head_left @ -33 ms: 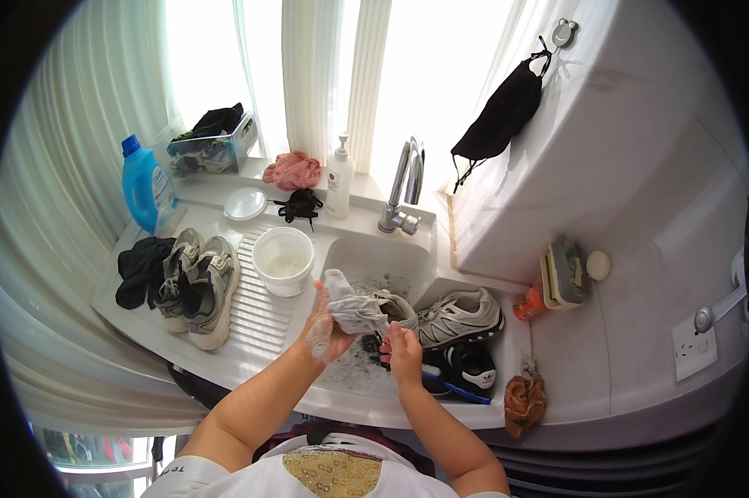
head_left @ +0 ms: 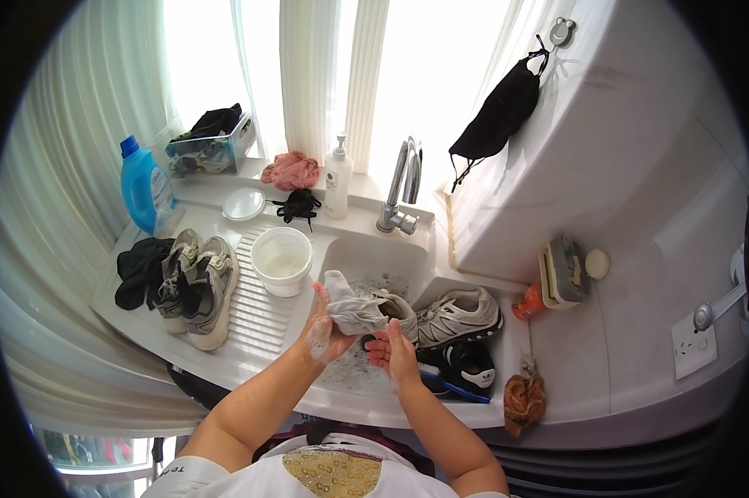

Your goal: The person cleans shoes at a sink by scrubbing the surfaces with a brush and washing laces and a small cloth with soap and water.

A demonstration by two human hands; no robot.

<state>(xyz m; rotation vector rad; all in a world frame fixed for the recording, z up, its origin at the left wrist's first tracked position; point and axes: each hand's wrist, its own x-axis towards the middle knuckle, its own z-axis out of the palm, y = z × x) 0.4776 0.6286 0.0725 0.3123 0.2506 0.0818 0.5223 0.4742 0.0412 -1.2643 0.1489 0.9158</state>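
My soapy left hand [head_left: 331,339] is closed on a wet, light grey sock [head_left: 351,304] over the sink [head_left: 374,253]; its thumb lies along the cloth. My right hand [head_left: 396,355] is open beside the sock's right end, fingers stretched toward my left hand. Just behind the sock is a grey-white sneaker [head_left: 401,309], partly covered by it. Another grey-white sneaker [head_left: 460,317] lies to the right, with a black shoe [head_left: 465,367] in front of it. A blue-edged brush [head_left: 453,387] rests by the black shoe. Foamy, dirty water shows below my hands.
A white tub [head_left: 282,261] stands on the ribbed drainboard [head_left: 262,319], left of the sink. Farther left are a pair of sneakers [head_left: 198,290], black cloth [head_left: 142,270] and a blue bottle [head_left: 148,187]. The tap [head_left: 402,187] rises behind the basin. Brown cloth [head_left: 524,405] hangs over the right edge.
My right hand has shifted slightly left, and its curled fingers are now stretched out. My left hand and the grey sock have hardly moved.
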